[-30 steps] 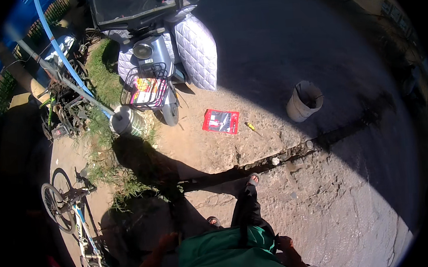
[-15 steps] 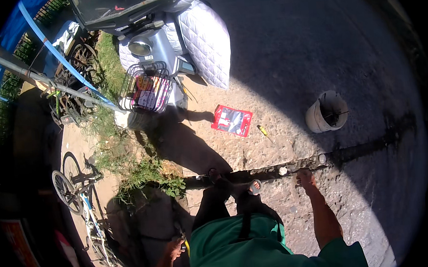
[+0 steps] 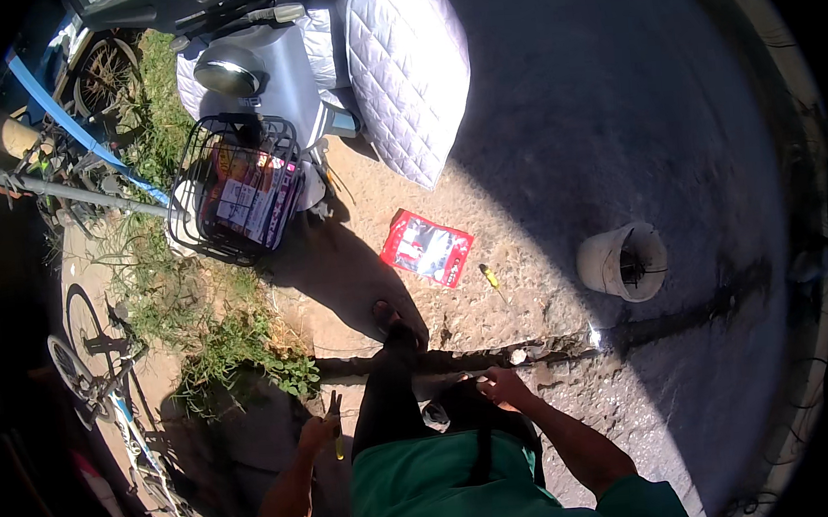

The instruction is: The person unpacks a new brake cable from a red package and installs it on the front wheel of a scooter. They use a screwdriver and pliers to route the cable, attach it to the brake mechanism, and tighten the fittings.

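Pliers [image 3: 334, 403] | left grip [image 3: 315, 435]: clasping them | right grip [image 3: 503, 388]: cannot tell | groove edge [image 3: 455, 360] ahead

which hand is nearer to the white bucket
Right. The right hand is below and left of the white bucket in the picture; the left hand, holding pliers, is much farther left and slightly lower.

We see hard sunlight from behind and to the right, throwing a person's shadow [image 3: 348, 273] up and left over the bright concrete [image 3: 530, 274]. The quilted cover [image 3: 408, 76] glares nearly white, while deep shade fills the upper right. We find the pliers [image 3: 334, 408] soft-edged, and fisheye distortion around the bicycle [image 3: 139, 447], near the blackened rim.
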The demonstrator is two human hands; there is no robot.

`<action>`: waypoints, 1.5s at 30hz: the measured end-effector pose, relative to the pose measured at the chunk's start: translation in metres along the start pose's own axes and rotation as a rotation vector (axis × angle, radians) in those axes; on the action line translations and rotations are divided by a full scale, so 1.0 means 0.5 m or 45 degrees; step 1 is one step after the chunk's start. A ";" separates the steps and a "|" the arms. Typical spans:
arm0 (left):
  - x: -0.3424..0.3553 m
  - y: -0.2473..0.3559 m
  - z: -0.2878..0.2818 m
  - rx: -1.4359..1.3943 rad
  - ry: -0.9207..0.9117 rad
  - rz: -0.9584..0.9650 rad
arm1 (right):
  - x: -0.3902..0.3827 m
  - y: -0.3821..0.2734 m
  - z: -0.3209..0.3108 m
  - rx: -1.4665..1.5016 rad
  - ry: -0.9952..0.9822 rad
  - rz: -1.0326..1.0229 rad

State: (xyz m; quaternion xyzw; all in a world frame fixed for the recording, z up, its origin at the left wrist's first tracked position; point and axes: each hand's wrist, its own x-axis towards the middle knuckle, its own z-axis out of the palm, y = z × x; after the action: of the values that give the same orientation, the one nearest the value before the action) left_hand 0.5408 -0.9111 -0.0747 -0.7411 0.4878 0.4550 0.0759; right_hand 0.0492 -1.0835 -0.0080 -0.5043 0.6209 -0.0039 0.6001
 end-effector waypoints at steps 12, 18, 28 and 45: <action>0.800 0.334 -0.124 -0.190 0.036 -0.130 | 0.651 0.110 -0.055 -0.142 -0.070 -0.017; 1.106 0.399 -0.041 -0.143 0.382 0.327 | 0.981 0.223 -0.181 -0.414 0.098 0.029; 1.387 0.284 0.067 0.530 0.352 0.435 | 1.270 0.289 -0.191 -1.391 -0.141 -0.031; 1.175 0.882 -0.019 -0.020 -0.101 1.474 | 1.013 -0.011 -0.380 -0.034 0.015 -0.697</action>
State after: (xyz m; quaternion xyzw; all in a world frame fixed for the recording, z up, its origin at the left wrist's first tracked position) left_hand 0.2618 -1.5265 -0.3628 -0.3368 0.8070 0.4533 -0.1726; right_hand 0.0263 -1.5197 -0.3268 -0.6612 0.4649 -0.1610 0.5664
